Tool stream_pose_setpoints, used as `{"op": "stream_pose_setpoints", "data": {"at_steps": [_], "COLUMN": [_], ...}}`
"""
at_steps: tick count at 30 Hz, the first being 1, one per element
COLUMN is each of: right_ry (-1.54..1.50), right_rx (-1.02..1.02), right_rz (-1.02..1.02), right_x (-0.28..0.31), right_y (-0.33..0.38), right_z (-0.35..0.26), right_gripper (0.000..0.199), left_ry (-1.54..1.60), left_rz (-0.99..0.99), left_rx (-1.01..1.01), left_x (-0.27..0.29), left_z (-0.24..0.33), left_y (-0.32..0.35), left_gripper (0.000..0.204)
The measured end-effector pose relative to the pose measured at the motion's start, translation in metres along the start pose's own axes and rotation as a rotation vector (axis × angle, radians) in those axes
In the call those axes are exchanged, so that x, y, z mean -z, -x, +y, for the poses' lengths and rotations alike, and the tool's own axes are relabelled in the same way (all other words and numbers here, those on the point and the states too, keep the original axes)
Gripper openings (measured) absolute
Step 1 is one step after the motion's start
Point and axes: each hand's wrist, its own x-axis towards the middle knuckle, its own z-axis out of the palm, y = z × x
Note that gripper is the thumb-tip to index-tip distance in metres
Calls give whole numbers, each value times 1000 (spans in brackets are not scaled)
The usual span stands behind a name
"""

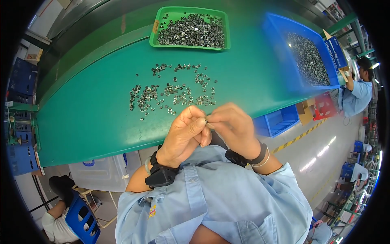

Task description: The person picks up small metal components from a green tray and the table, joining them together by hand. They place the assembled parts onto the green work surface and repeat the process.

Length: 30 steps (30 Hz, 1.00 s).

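Observation:
My left hand (185,132) and my right hand (234,126) meet at the near edge of the green table, fingertips together. Between them is a small dark part (206,121), mostly covered by the fingers and too small to name. Both hands are closed in a pinch around it; the right one is slightly smeared by motion. Just beyond the hands, many small black and silver metal parts (148,94) lie scattered in loose clusters on the green tabletop (101,101).
A green tray (153,40) full of similar parts stands at the far side. To the right is a large blue bin (284,61) of small parts, with an empty-looking blue crate (280,122) below table height. A co-worker (357,95) in light blue is at far right; a blue chair (81,219) stands lower left.

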Motion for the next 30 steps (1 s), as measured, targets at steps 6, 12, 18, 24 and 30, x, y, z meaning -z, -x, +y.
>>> {"op": "stream_pose_setpoints", "data": {"at_steps": [6,12,18,24,30], "right_ry": [198,74,-103,-45,-50], "right_rx": [170,117,45,103,100], "right_rz": [-80,-28,-2,-31,-45], "right_x": [10,6,3,5,3], "right_y": [0,5,4,1,2], "right_z": [7,5,0,-1,3], "right_gripper": [22,20,15,16,20], "left_ry": [-286,-242,27,45,-191], "left_rz": [68,95,-58,-82,-17], "left_rx": [-11,-11,37,38,7], "left_x": [-3,-16,-9,-7,-8], "left_z": [6,9,0,0,8], "left_y": [4,10,8,7,8], "left_gripper": [10,12,14,14,15]}}
